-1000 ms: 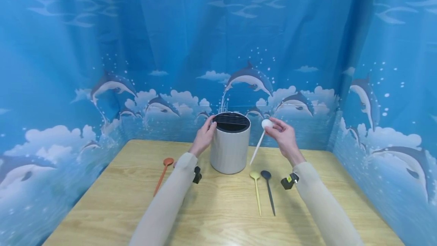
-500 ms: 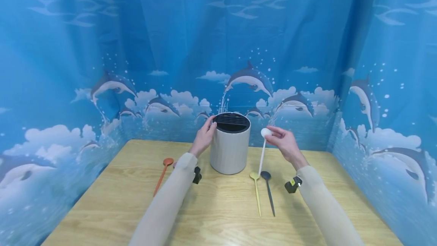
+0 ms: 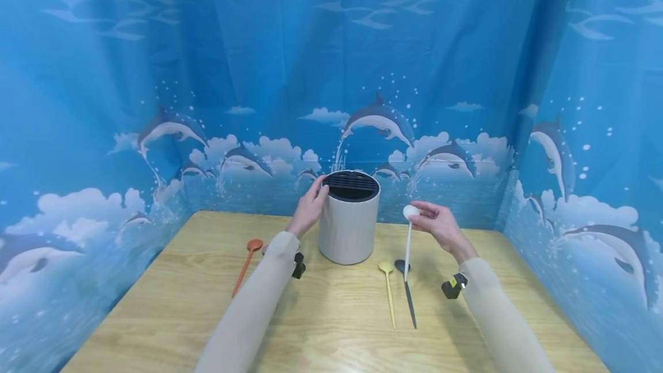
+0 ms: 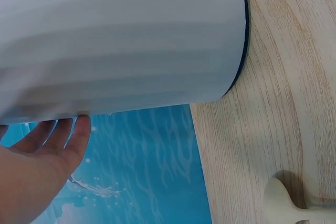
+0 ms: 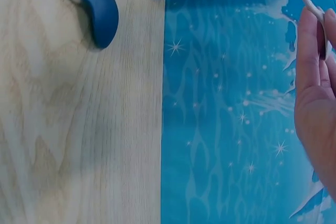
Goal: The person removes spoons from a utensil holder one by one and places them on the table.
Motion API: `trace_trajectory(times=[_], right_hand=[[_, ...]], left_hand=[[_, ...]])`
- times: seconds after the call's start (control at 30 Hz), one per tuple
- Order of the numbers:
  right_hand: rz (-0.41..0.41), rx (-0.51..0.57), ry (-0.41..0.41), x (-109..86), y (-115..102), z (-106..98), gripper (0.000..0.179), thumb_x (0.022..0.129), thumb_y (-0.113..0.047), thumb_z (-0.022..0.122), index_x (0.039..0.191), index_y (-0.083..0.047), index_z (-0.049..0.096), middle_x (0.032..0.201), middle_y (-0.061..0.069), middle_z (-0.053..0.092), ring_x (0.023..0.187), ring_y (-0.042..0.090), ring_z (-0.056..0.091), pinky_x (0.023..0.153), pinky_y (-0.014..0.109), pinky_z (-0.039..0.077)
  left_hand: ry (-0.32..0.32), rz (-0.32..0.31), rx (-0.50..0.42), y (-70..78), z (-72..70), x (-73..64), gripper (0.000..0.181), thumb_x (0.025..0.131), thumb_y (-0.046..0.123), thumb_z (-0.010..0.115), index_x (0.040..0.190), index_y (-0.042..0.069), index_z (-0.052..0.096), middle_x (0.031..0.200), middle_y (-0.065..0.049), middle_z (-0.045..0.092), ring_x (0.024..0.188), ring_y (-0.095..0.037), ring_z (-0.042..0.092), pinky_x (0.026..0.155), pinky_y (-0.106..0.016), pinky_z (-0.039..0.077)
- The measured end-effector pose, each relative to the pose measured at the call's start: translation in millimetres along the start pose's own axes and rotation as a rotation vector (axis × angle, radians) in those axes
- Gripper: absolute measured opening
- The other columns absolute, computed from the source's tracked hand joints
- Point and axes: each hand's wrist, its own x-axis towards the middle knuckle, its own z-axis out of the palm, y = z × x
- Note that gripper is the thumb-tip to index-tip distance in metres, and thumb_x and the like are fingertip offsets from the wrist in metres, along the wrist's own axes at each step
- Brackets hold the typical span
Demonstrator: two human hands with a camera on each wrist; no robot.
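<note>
A light grey cylindrical utensil holder (image 3: pixel 347 232) stands upright on the table, its black top (image 3: pixel 351 185) part slotted and part an open well. My left hand (image 3: pixel 309 209) rests against its left side near the rim; in the left wrist view the fingertips (image 4: pixel 81 127) touch the ribbed wall. With my right hand (image 3: pixel 439 226) I pinch a white spoon (image 3: pixel 408 246) by its round bowl, handle pointing down. That spoon crosses in front of a dark spoon (image 3: pixel 410 304) in the head view. Beside the dark one lies a yellow spoon (image 3: pixel 389 298).
Left of the holder lies an orange spoon (image 3: pixel 247 265). Another pale spoon (image 4: pixel 278 200) is mostly covered by my left sleeve in the head view. The wooden table (image 3: pixel 331 332) ends at a blue dolphin-print curtain (image 3: pixel 456 189) behind and at the sides.
My right hand has come down and slightly right with the white spoon, whose handle has swung from slanting left to nearly upright. The left hand and the utensil holder stay put.
</note>
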Motion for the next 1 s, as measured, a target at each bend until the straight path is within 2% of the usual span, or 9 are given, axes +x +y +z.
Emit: trace_trajectory(times=[0.17,0.37,0.63,0.83,0.93,1.0], right_hand=[[0.011,0.000,-0.021,-2.0,5,-7,0.067,0.090,-0.007,0.070,0.145,0.011,0.036,0.107,-0.001,0.064,0.095,0.010,0.069,0.086,0.029,0.058],[0.064,-0.014,-0.035,-7.6,11,-13,0.066,0.089,-0.004,0.070,0.144,0.012,0.037,0.103,-0.001,0.067,0.092,0.010,0.069,0.086,0.030,0.058],[0.121,-0.082,-0.070,-13.4,24,-21,0.063,0.091,-0.009,0.070,0.144,0.008,0.041,0.124,0.017,0.060,0.098,0.014,0.068,0.091,0.037,0.057],[0.170,-0.136,-0.113,-17.7,38,-24,0.064,0.091,-0.008,0.069,0.145,0.009,0.038,0.115,0.017,0.062,0.106,0.032,0.067,0.097,0.048,0.052],[0.175,-0.170,-0.137,-18.9,45,-26,0.065,0.090,-0.009,0.070,0.144,0.010,0.039,0.111,0.014,0.064,0.111,0.039,0.063,0.095,0.048,0.053],[0.186,-0.179,-0.146,-19.6,49,-27,0.065,0.090,-0.010,0.071,0.144,0.010,0.039,0.109,0.014,0.065,0.110,0.040,0.063,0.093,0.046,0.055]], left_hand=[[-0.002,-0.005,0.003,-0.7,-0.2,-0.2,0.056,0.104,0.052,0.030,0.156,0.031,0.025,0.161,-0.004,0.030,0.145,-0.031,0.034,0.113,-0.058,0.033],[-0.005,-0.011,0.003,-2.1,-0.3,-0.7,0.058,0.103,0.055,0.029,0.156,0.031,0.024,0.161,-0.004,0.030,0.145,-0.030,0.034,0.114,-0.058,0.033],[-0.002,-0.004,0.013,-1.2,-1.0,-0.9,0.056,0.104,0.052,0.030,0.156,0.030,0.025,0.161,-0.004,0.030,0.145,-0.030,0.033,0.114,-0.058,0.033],[-0.007,-0.012,0.008,0.4,-0.1,-1.1,0.056,0.105,0.051,0.031,0.156,0.030,0.025,0.161,-0.002,0.028,0.146,-0.029,0.031,0.115,-0.057,0.032],[-0.003,-0.010,0.003,0.9,0.7,-0.3,0.055,0.105,0.051,0.031,0.156,0.030,0.025,0.161,-0.001,0.029,0.146,-0.029,0.031,0.115,-0.057,0.032],[-0.001,-0.006,0.004,1.3,1.0,0.3,0.056,0.105,0.051,0.030,0.156,0.030,0.025,0.161,-0.001,0.028,0.146,-0.029,0.031,0.115,-0.057,0.031]])
